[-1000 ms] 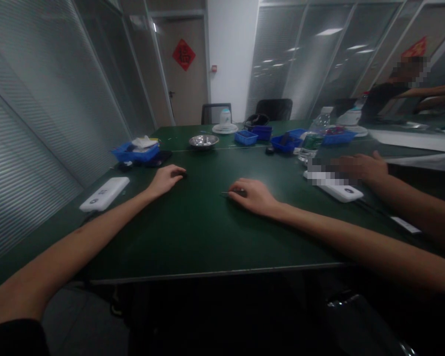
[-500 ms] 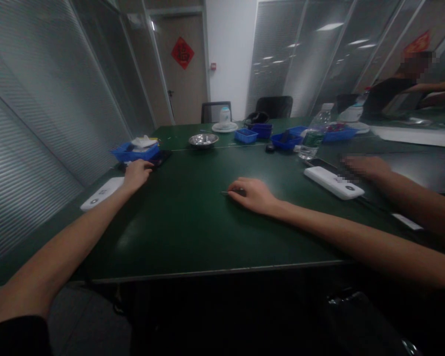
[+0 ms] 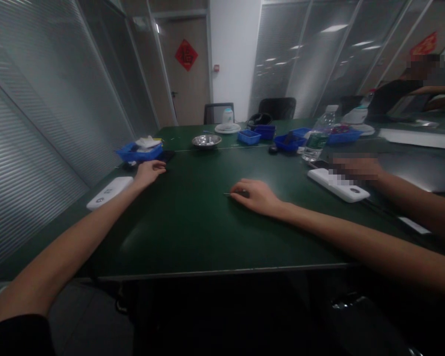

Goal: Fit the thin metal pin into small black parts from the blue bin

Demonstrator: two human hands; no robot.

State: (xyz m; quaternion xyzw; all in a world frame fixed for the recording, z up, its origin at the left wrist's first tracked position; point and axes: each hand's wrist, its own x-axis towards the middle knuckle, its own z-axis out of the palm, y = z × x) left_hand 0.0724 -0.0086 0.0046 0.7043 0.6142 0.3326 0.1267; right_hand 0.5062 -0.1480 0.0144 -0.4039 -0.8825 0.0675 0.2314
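My right hand (image 3: 255, 195) rests on the green table with its fingers curled in a pinch. A thin needle-like piece (image 3: 226, 194) sticks out to the left from between thumb and forefinger. At the far left, my left hand (image 3: 150, 173) is over the table, its thumb and fingertips drawn together; whatever they hold, if anything, is too small to make out. Just beyond it are a flat dark object (image 3: 167, 156) and a blue basket (image 3: 135, 152) with white tissue in it. A white power bank-like device (image 3: 110, 192) lies beside my left wrist.
A steel bowl (image 3: 206, 142) and white round basket (image 3: 227, 128) stand farther back. Blue trays (image 3: 248, 137) and a water bottle (image 3: 316, 138) are to the right. Another person's hand (image 3: 359, 167) is by a second white device (image 3: 337, 185). The table's front edge (image 3: 222, 272) runs near me.
My left hand has moved right, away from the flat dark object, and its fingers have come closer together. My right hand stays in place with the needle-like piece. The view has shifted slightly.
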